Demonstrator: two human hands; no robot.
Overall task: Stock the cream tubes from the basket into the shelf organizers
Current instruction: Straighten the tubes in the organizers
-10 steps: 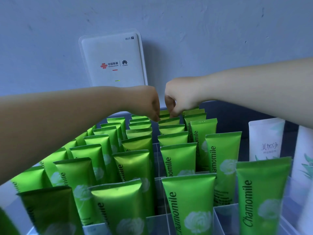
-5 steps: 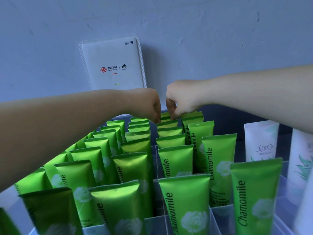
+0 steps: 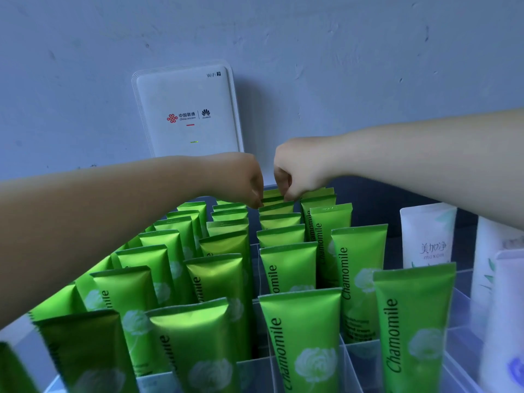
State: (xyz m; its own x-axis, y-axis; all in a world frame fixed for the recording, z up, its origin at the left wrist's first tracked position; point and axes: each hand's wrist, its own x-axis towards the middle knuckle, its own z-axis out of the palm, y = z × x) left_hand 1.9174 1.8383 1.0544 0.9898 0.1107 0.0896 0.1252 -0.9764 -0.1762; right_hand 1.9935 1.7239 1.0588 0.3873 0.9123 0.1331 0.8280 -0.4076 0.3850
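green cream tubes [image 3: 300,330]: many, glossy metallic green, flat crimped seal uppermost, "chamomile" printed lengthwise in dark letters, pale flower motif low on each face. stood upright in rows running front to back, each in a slot of the clear organizers [image 3: 351,364] w/ transparent dividers; rows fill most of the lower view, l. side rows lean slightly.

back tube [image 3: 276,207]: rearmost part of the centre row, near the wall; only its crimped top edge shows.

left hand [image 3: 241,180]: knuckles up, fingers curled down, fingertips on the top edge of the back tube; looks like a pinch on its l. corner.

right hand [image 3: 300,168]: fist-like, thumb and fingers curled, pinching a tube top at the same spot from the r. side. hands nearly touching each other.

white tubes [image 3: 428,236]: r. of the green rows, pale w/ chinese characters and leaf print, upright.

router [image 3: 188,114]: white wifi box against the blue-grey wall [image 3: 368,52], behind the hands, small green light on.
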